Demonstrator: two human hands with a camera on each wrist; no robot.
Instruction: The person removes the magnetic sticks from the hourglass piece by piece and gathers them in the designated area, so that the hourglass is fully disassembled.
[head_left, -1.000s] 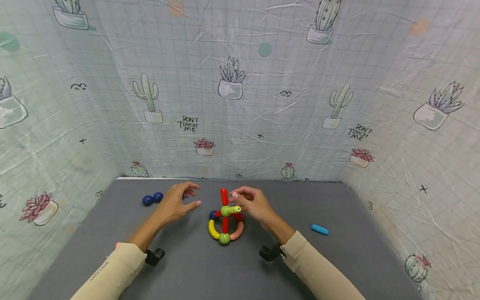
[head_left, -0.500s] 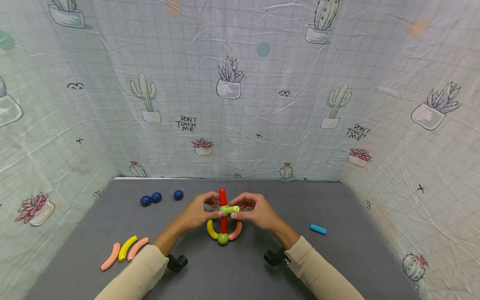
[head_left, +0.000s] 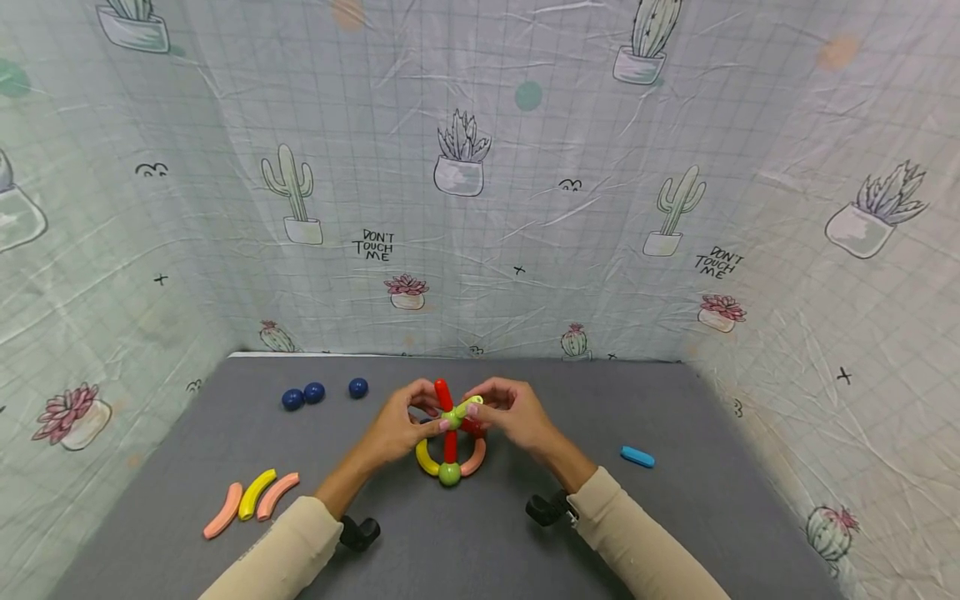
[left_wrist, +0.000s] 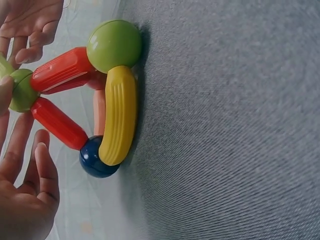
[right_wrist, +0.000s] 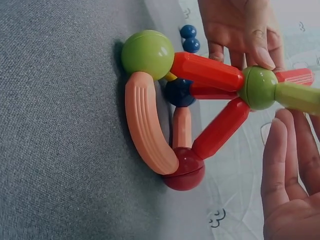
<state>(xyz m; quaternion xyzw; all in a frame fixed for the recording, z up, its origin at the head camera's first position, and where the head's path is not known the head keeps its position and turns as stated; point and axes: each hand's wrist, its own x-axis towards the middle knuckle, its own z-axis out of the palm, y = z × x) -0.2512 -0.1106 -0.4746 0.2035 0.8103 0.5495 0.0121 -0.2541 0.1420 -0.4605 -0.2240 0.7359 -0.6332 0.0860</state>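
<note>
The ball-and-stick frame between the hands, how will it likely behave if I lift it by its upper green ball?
Its straight red sticks look rigid, so probably little flex. Joints might swivel or separate, since sticks meet the balls end-on. Set down, its ring of curved sticks should resist tipping.

I'm looking into a makeshift booth, closer to a small recording station than a lived-in room. A creased, cactus-printed cloth (head_left: pixel 517 221) hangs round it at nine, twelve and three o'clock, screening off the building, so home, lab or office I can't tell. The bench (head_left: pixel 457 550) is plain grey, with a woven-looking surface, and black wrist cameras (head_left: pixel 361 534) show at seven and five o'clock.
</note>
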